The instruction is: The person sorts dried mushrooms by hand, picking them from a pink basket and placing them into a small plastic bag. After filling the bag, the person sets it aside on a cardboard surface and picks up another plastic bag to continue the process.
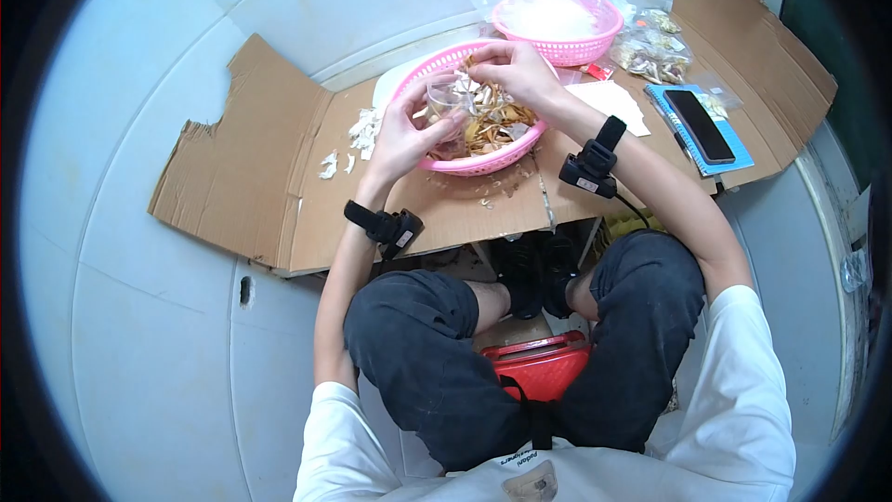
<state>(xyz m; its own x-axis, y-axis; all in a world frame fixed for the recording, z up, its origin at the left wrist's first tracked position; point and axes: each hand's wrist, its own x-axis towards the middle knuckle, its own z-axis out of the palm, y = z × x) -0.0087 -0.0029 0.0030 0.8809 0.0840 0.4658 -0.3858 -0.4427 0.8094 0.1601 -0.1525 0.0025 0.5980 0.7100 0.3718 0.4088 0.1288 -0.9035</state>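
Observation:
A small clear plastic bag (448,96) is held by my left hand (405,138), its fingers and thumb closed around the sides. Some contents show through the film, but I cannot make out what they are. My right hand (522,74) is closed in a pinch just right of and above the bag's mouth. Something small and brownish shows at its fingertips, too small to name. Both hands are over a pink plastic basket (474,165). Inside it lies a heap of dried brown and yellowish strips and slices (502,125), with some pale pieces.
Flattened cardboard (409,223) covers the table, its flaps raised at both sides. White flakes (364,130) lie left of the basket. Behind stand another pink basket (595,48) with clear bags and several filled bags (650,58). A phone (700,125) rests on a blue notebook (740,156) at right.

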